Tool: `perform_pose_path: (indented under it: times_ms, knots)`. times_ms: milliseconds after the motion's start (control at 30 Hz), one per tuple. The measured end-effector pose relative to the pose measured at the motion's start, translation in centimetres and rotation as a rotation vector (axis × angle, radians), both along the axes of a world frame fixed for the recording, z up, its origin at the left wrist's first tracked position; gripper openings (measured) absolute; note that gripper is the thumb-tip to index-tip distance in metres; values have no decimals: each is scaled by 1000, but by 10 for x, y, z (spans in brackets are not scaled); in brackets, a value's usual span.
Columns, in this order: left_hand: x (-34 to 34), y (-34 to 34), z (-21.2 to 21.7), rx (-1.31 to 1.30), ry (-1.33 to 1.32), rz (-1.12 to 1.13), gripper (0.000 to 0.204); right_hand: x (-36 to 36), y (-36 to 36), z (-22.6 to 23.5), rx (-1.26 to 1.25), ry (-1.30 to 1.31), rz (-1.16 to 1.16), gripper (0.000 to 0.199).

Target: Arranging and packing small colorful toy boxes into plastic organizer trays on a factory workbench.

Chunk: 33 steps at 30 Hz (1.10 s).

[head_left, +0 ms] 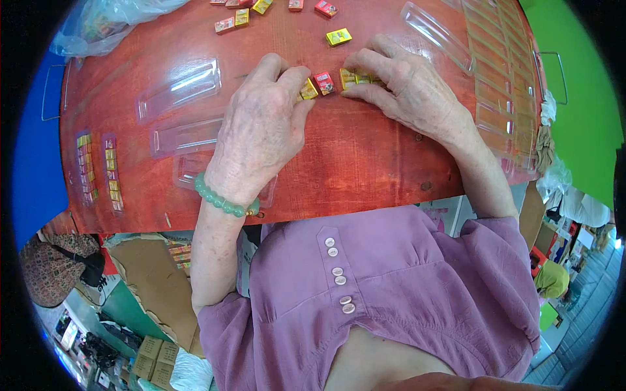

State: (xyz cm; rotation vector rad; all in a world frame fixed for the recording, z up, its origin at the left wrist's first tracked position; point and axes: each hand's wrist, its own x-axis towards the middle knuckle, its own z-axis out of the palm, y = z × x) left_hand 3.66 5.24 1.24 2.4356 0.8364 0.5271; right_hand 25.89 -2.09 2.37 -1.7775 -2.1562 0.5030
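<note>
You occupy small-goods packing workshop, by appearance. Indicators: red worktable [365,163] before you, clear plastic trays [179,90], small boxes [338,37], cardboard cartons [147,355] beyond.

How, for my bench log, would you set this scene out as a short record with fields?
Surface: red table
Left hand: fingers around a yellow box, partly hidden
Right hand: fingers around yellow boxes, partly hidden
Between hands: red box
Far side: loose boxes, red and yellow
Person's left: two narrow filled trays; transparent trays
Left wrist: green bead bracelet
</note>
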Motion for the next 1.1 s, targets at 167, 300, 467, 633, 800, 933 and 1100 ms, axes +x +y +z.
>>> perform_pose_path:
  times_ms: [167, 300, 467, 633, 800, 933, 1100]
  knots:
    - [5, -3, -2, -33, -28, -10, 32, -9, 2, -7, 119, 25, -22, 34]
    - [6, -2, -10, 17, -43, -6, 32, -7, 6, -3, 68, 53, 44, 34]
    - [4, -4, -10, 19, -65, 13, 29, -7, 10, -7, 48, 94, 77, 32]
    - [5, -10, -10, 157, -34, 37, 18, -12, 9, -6, 70, 49, 83, 26]
    - [1, -13, -9, 172, -28, 26, 17, -14, 1, -17, 148, 44, 90, 26]
    - [-4, -15, -12, 166, -20, 16, 19, -20, -1, -14, 101, 29, 97, 28]
    - [-4, -15, -15, 176, -28, 15, 21, -19, -1, -9, 76, 17, 82, 32]
